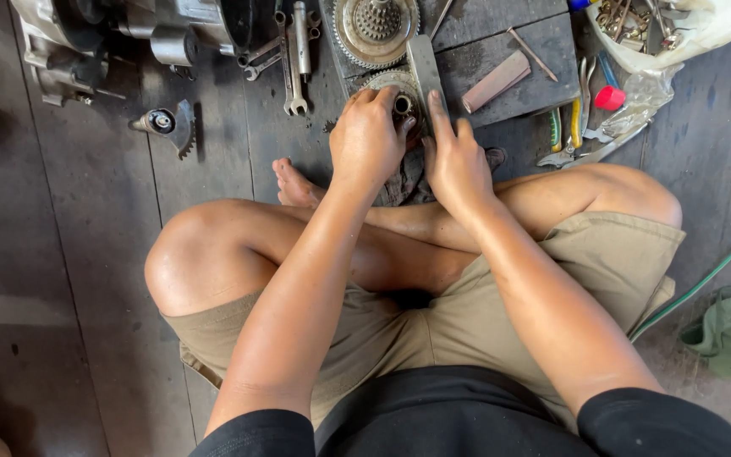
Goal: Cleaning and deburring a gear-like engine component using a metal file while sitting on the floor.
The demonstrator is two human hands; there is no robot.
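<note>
Clutch gear assembly (pixel 392 91), round, toothed and greasy, sits on the dark wooden board (pixel 543 51), just below a second gear cluster (pixel 376 27). Left hand (pixel 367 140) is clamped over its hub; right hand (pixel 454 165) presses a flat metal bar (pixel 425 68) against it. Work looks midway: wrenches (pixel 294 59) lie beside the board, parts remain separate.

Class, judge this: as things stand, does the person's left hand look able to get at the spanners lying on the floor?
Probably yes. The spanners lie just beyond the left hand with bare floor between, but that hand is now gripping the round gear.
</note>
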